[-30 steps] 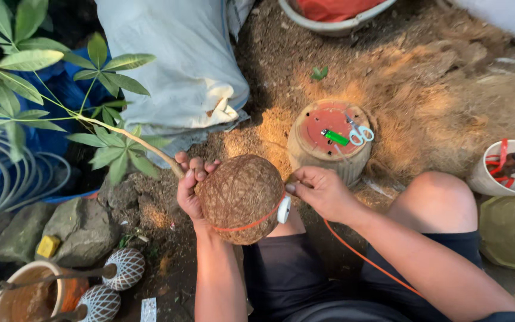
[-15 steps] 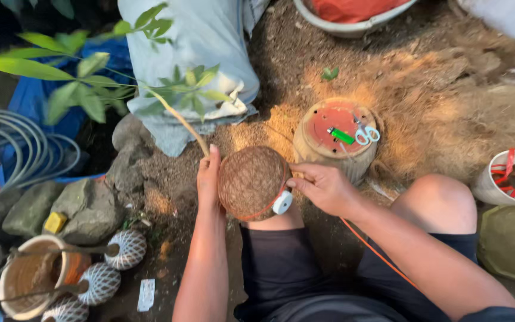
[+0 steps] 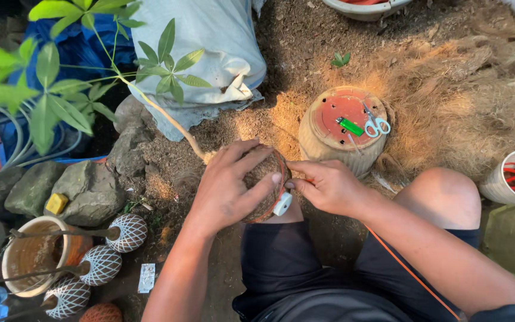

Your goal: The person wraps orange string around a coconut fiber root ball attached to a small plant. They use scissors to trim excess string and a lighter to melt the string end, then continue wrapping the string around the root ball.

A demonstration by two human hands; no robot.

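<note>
A round ball of brown fibre (image 3: 267, 170) with a plant stem (image 3: 168, 119) rising from it sits between my knees. My left hand (image 3: 229, 186) lies spread over its top and left side, gripping it. My right hand (image 3: 323, 185) pinches an orange cord (image 3: 409, 271) against the ball's right side, next to a small white spool (image 3: 282, 204). The cord wraps around the ball and runs back past my right forearm.
An upturned pot (image 3: 344, 128) carries a green lighter (image 3: 351, 126) and scissors (image 3: 377, 123). A white sack (image 3: 210, 53) lies behind it, with stones (image 3: 84, 191) at left. Patterned net-wrapped balls (image 3: 127, 232) and a clay pot (image 3: 28, 256) sit lower left. A white bucket (image 3: 511, 179) stands right.
My left hand has slid from the ball's left side over its top. The ball has turned, and the view has shifted right.
</note>
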